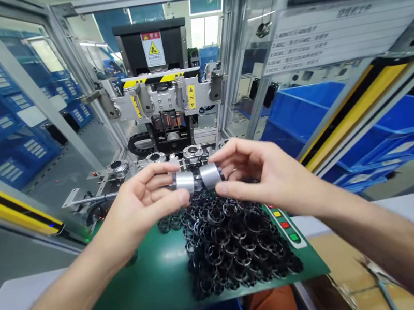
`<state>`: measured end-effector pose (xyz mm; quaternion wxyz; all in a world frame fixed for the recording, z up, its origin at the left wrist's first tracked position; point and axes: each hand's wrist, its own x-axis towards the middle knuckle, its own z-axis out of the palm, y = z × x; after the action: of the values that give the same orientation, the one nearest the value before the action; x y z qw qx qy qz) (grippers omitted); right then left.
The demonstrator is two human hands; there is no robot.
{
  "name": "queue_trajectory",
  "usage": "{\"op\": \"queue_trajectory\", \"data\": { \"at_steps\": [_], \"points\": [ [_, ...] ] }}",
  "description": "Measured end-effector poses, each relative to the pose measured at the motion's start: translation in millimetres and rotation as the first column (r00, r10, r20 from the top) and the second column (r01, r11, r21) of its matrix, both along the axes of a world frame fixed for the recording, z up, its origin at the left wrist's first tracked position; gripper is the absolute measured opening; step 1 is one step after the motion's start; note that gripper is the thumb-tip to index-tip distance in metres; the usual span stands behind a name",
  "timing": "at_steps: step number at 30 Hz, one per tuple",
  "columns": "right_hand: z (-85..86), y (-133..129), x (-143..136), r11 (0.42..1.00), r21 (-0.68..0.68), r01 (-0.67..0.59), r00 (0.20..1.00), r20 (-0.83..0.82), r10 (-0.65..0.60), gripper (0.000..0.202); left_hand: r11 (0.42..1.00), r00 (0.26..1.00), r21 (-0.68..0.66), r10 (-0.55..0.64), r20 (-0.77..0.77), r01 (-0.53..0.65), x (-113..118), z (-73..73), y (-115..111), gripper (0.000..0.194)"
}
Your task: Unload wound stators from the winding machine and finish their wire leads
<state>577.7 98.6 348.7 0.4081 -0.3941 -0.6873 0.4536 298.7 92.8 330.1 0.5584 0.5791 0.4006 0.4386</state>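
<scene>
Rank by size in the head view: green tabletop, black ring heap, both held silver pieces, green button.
Green tabletop
Black ring heap
Left silver piece and right silver piece: too alike to rank
Green button

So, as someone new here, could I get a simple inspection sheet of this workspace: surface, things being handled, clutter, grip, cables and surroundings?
Surface: flat green worktop, bare at front left.
Job's things: short silver cylinder with dark ends and matching silver cylinder, side by side; contact unclear.
Clutter: crowded pile of black ring-shaped parts beneath and in front of the hands.
Grip: left hand and right hand each hold one cylinder between thumb and fingers.
Cables: black segmented cable chain, low on the machine's left.
Surroundings: grey metal machine ahead; blue plastic bins at right.
</scene>
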Motion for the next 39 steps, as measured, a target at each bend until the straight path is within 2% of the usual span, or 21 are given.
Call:
{"op": "queue_trajectory", "data": {
  "at_steps": [2, 3, 4, 5, 6, 8, 10, 13, 15, 18, 23, 27, 34, 39],
  "points": [
    [9.0, 40, 25, 0.967, 0.235, 0.097, 0.969, 0.198, -0.145, 0.042, 0.989, 0.977, 0.149, 0.031, -0.210, 0.001, 12, 11.6, 38, 0.050],
    [12.3, 64, 37, 0.933, 0.333, 0.140, 0.929, 0.281, -0.239, 0.041, 0.969, 0.937, 0.249, 0.074, -0.341, 0.014, 19, 16.4, 61, 0.049],
    [14.2, 88, 48, 0.899, 0.403, 0.171, 0.870, 0.367, -0.330, 0.039, 0.928, 0.868, 0.372, 0.157, -0.471, 0.034, 27, 19.6, 85, 0.046],
    [14.5, 112, 58, 0.883, 0.434, 0.179, 0.793, 0.468, -0.391, 0.038, 0.871, 0.761, 0.483, 0.253, -0.598, 0.090, 35, 20.8, 109, 0.042],
    [13.0, 136, 67, 0.871, 0.454, 0.185, 0.708, 0.553, -0.439, 0.037, 0.846, 0.692, 0.516, 0.294, -0.659, 0.132, 44, 19.8, 134, 0.041],
    [5.1, 176, 80, 0.869, 0.457, 0.188, 0.611, 0.639, -0.468, 0.036, 0.847, 0.620, 0.497, 0.291, -0.729, 0.187, 63, 11.3, 179, 0.038],
    [-8.2, 204, 89, 0.877, 0.449, 0.170, 0.540, 0.702, -0.464, 0.033, 0.862, 0.567, 0.460, 0.276, -0.776, 0.211, 78, -3.3, 214, 0.040],
    [-32.3, 226, 97, 0.902, 0.415, 0.122, 0.446, 0.789, -0.423, 0.027, 0.893, 0.494, 0.394, 0.247, -0.834, 0.220, 90, -25.0, 243, 0.038],
    [-45.9, 233, 103, 0.919, 0.385, 0.086, 0.403, 0.830, -0.385, 0.027, 0.910, 0.462, 0.352, 0.219, -0.859, 0.222, 89, -32.7, 250, 0.036],
    [-55.4, 239, 110, 0.940, 0.340, 0.028, 0.376, 0.868, -0.325, 0.028, 0.923, 0.433, 0.291, 0.163, -0.887, 0.250, 82, -31.7, 253, 0.041],
    [-48.6, 250, 113, 0.956, 0.285, -0.064, 0.369, 0.897, -0.243, 0.033, 0.923, 0.353, 0.194, 0.069, -0.933, 0.333, 77, -21.6, 256, 0.044],
    [-42.6, 260, 109, 0.960, 0.249, -0.124, 0.363, 0.912, -0.190, 0.038, 0.911, 0.290, 0.199, 0.093, -0.952, 0.362, 82, -22.3, 262, 0.044],
    [-42.1, 276, 107, 0.966, 0.197, -0.170, 0.365, 0.923, -0.124, 0.038, 0.889, 0.207, 0.215, 0.141, -0.968, 0.403, 87, -23.9, 268, 0.042],
    [-46.5, 268, 109, 0.962, 0.229, -0.147, 0.384, 0.910, -0.158, 0.038, 0.881, 0.156, 0.211, 0.159, -0.975, 0.423, 92, -22.8, 266, 0.038]
  ]
}}
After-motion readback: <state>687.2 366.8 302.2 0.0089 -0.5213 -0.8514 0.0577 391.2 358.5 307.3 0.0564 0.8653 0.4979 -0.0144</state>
